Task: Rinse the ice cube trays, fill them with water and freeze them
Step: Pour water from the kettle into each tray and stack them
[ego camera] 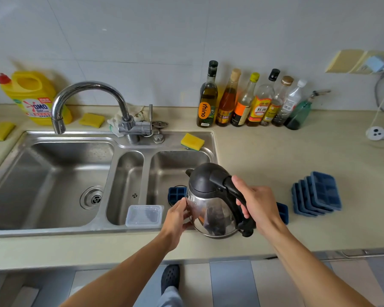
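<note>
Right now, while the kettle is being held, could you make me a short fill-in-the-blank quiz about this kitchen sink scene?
1. The right hand grips the kettle by its black ____.
2. The stack of blue ice cube trays sits on the ____, right of the sink.
3. The spout of the faucet hangs over the ____ basin.
4. The sponge on the sink's rim is ____.

Missing words: handle; counter; left; yellow.

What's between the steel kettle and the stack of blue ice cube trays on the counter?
Head view: the right hand gripping the steel kettle's black handle, then one lone blue ice cube tray before the stack.
</note>
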Tool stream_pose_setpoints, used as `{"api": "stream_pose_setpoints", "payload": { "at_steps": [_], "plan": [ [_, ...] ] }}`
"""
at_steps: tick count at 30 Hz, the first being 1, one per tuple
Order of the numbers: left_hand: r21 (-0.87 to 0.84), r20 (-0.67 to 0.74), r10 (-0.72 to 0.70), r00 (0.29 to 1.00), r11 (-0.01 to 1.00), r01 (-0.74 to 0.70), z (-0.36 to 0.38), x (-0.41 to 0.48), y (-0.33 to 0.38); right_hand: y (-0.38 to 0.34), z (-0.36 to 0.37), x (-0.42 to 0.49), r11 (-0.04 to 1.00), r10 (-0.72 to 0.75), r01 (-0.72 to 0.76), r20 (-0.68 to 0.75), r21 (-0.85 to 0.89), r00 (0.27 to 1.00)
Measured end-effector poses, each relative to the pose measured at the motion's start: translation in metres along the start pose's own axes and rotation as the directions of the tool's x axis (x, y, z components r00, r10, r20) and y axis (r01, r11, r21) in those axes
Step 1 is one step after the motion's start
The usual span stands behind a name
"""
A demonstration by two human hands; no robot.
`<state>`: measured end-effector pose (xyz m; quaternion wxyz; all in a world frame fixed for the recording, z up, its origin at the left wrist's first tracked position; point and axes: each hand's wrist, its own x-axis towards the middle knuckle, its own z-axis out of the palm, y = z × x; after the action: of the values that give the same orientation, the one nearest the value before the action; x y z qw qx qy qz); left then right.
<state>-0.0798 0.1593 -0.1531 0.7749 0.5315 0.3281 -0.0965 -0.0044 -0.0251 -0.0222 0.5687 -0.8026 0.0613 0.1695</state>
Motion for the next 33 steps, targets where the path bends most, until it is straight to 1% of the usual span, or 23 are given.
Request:
{"api": "stream_pose_setpoints", "payload": {
  "at_steps": [15, 33],
  "plan": [
    [-0.009, -0.017, 0.003, 1.0, 1.0, -0.003, -0.006, 0.004, 0.008, -0.009, 0.011, 0.006, 1.0, 0.01, -0.011, -0.008, -0.022, 1.0],
    [0.031, -0.026, -0.002, 1.0, 1.0, 0.003, -0.007, -0.002, 0.015, -0.012, 0.015, 0.007, 1.0, 0.015, -0.015, 0.005, -0.013, 1.0]
  ]
}}
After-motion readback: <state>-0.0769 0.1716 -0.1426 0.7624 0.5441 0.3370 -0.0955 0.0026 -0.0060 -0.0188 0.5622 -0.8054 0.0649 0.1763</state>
